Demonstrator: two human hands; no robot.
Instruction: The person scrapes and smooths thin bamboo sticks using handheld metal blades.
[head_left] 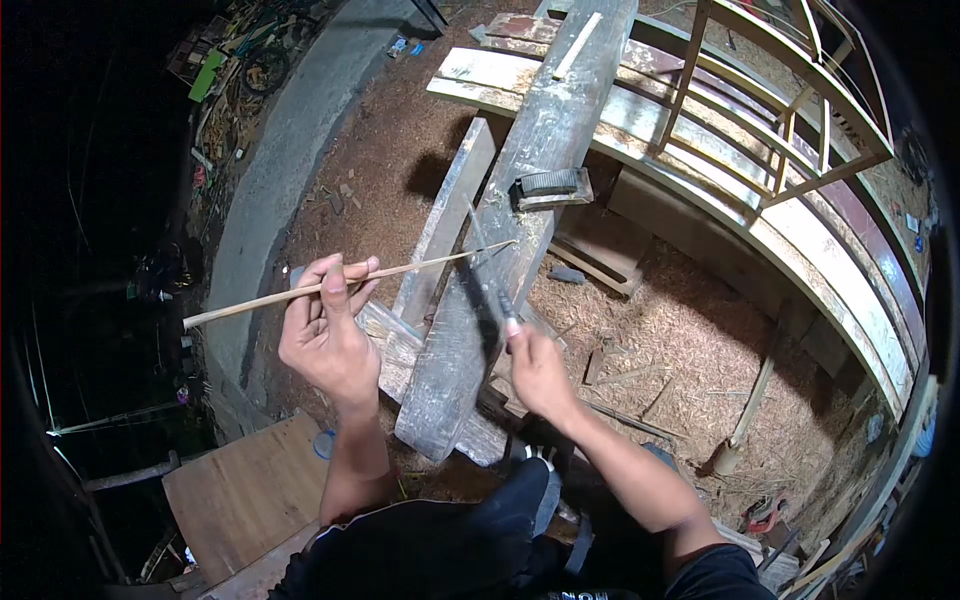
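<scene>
A thin wooden stick (pixel 240 306) is pinched between the thumb and fingers of my left hand (pixel 330 335). It slants up to the right, and its far tip reaches over a worn grey plank (pixel 450 370). My right hand (pixel 538 368) is wrapped around the handle of a long, narrow-bladed knife (pixel 488 262). The knife's blade is blurred and points away from me, crossing the stick near its far end; whether the two touch I cannot tell. Beyond the blade, a dark ribbed block (pixel 550 188) like a brush rests on the plank.
Pale boards (pixel 690 160) and a slatted wooden frame (pixel 780 110) stand at upper right. A short plank (pixel 450 210) leans left of the worn one. Shavings (pixel 640 320) cover the ground, with a mallet-like tool (pixel 728 458) at right. A plywood panel (pixel 245 495) lies lower left.
</scene>
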